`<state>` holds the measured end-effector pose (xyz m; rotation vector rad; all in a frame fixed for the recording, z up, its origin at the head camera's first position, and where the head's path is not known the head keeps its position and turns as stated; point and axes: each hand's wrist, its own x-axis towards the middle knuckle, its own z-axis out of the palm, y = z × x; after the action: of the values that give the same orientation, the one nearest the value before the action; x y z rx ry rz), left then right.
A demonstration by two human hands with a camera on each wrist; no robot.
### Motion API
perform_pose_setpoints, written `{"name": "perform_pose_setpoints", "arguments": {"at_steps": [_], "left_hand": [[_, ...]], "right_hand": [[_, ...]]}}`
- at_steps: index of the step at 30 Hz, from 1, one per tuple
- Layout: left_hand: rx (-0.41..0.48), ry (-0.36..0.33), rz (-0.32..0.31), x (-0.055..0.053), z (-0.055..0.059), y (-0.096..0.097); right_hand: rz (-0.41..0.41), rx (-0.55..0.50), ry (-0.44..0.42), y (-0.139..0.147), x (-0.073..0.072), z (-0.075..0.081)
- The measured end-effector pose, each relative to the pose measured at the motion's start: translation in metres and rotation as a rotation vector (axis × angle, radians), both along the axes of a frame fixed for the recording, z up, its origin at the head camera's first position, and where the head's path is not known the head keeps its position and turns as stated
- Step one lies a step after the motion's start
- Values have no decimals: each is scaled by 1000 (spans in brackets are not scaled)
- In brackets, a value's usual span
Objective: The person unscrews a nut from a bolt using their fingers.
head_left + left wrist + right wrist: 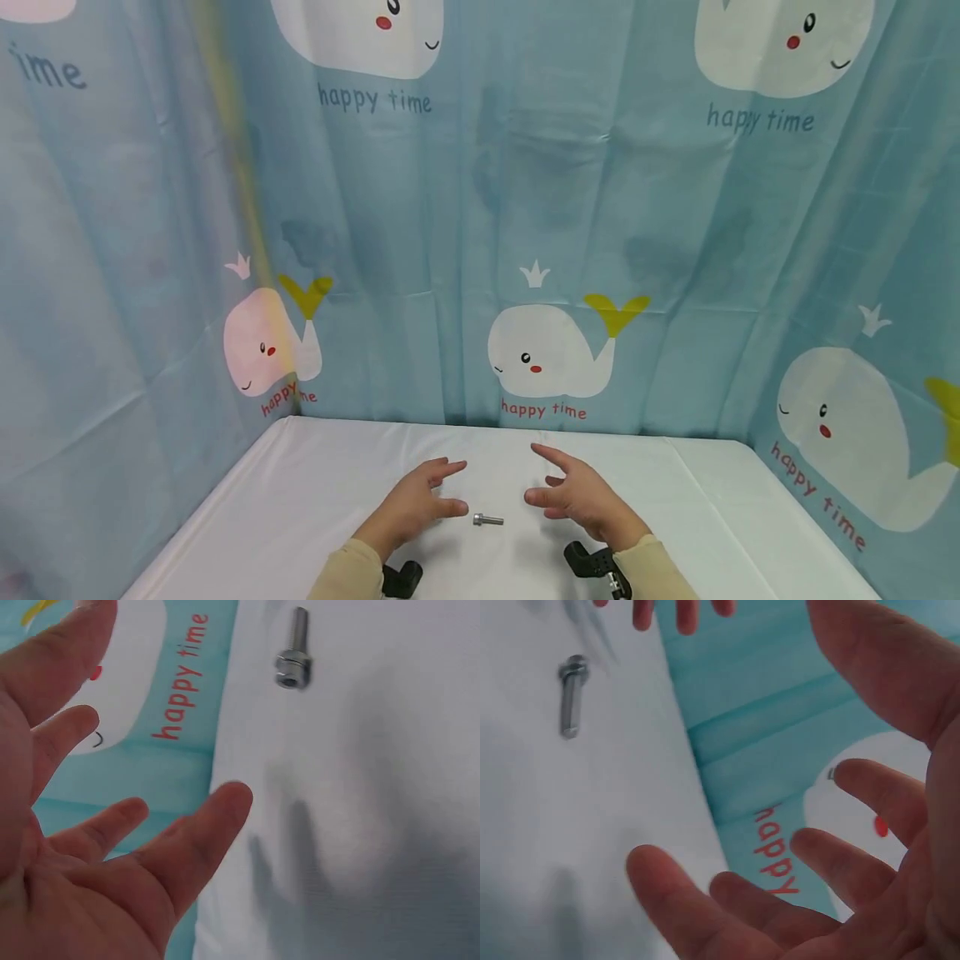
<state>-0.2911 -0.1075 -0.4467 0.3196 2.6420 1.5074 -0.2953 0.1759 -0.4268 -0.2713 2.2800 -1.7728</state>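
A silver socket-head bolt point(488, 520) lies on its side on the white table, its head toward the left in the head view. A nut- or washer-like ring sits right behind the head of the bolt point(295, 660) in the left wrist view. To its left, my left hand point(415, 502) hovers over the cloth with fingers spread and nothing held. Across from it, my right hand point(583, 502) is likewise spread and holds nothing. In the right wrist view, the bolt point(571, 701) lies apart from the fingers point(667, 892).
White cloth covers the table point(697, 500). Behind and at both sides hangs a blue curtain point(450, 208) printed with whales. A black wrist mount point(588, 560) is on the right arm, another point(402, 578) on the left.
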Motion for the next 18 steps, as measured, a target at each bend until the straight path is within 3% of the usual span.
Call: {"name": "perform_pose_setpoints", "arguments": {"at_steps": [7, 14, 18], "left_hand": [[18, -21, -31, -2, -17, 2], [-122, -11, -51, -7, -26, 5], [-132, -5, -44, -8, -28, 6]], "right_hand": [[36, 45, -8, -9, -2, -22], [18, 147, 26, -22, -6, -30], [23, 172, 24, -28, -6, -33]]}}
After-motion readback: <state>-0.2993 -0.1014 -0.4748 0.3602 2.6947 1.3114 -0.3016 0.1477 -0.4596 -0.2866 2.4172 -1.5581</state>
